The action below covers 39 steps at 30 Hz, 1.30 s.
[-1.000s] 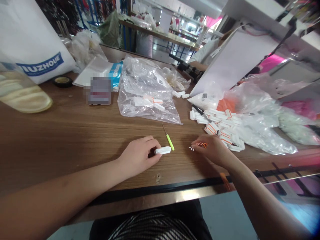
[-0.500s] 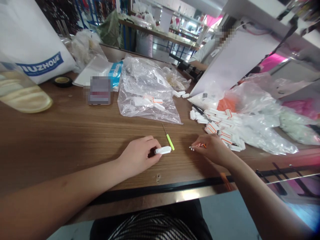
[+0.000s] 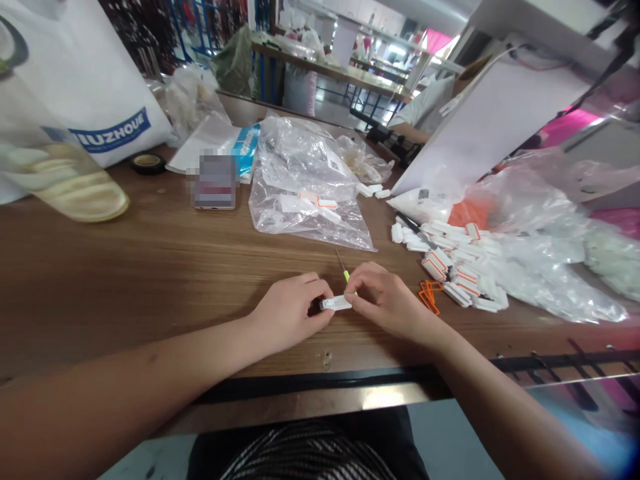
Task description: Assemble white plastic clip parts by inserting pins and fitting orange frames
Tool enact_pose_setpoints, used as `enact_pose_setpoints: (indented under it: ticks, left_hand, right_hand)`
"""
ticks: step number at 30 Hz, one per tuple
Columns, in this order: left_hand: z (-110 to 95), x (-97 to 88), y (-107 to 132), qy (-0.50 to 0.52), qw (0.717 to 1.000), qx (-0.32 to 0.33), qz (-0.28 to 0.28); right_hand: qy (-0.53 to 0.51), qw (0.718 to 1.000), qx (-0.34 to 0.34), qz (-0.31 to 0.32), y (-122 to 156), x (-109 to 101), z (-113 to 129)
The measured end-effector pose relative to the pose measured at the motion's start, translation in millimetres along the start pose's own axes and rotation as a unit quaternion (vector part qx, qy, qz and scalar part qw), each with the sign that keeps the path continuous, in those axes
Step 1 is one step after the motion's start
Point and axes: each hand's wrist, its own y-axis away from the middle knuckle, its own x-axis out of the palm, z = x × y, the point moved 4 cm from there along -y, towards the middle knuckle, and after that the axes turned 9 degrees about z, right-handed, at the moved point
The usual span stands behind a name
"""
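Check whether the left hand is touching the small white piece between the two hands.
Touching. The head view shows the left hand pinching the small white piece at its left end.

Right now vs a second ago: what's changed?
The right hand moved left, from the orange frames to the right end of the white block; whether its fingertips grip anything is unclear. The frames, partly hidden before, now show on the table; the driver is now partly covered. Camera view shifted slightly. Unchanged: left hand holding the block, pile at right.
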Motion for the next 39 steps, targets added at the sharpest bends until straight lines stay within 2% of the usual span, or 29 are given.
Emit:
enact_pose_setpoints:
  ticks: [16, 25, 34, 39]
  left_hand:
    - [-2, -0.7, 0, -0.007, 1.000, 0.011, -0.008]
    - [-2, -1.1, 1, 0.000, 1.000, 0.018, -0.013]
    - [-1, 0.2, 1, 0.000, 1.000, 0.014, -0.009]
    - [0, 0.3, 1, 0.003, 1.000, 0.014, -0.012]
  right_hand:
    - [-0.002, 0.999, -0.038, -0.017, -2, 11, -4]
    - [0.082, 0.992, -0.079, -0.060, 6, 2, 2]
    - [0.168, 0.977, -0.114, -0.058, 7, 7, 12]
    - [0.212, 0.969, -0.122, -0.028, 7, 10, 21]
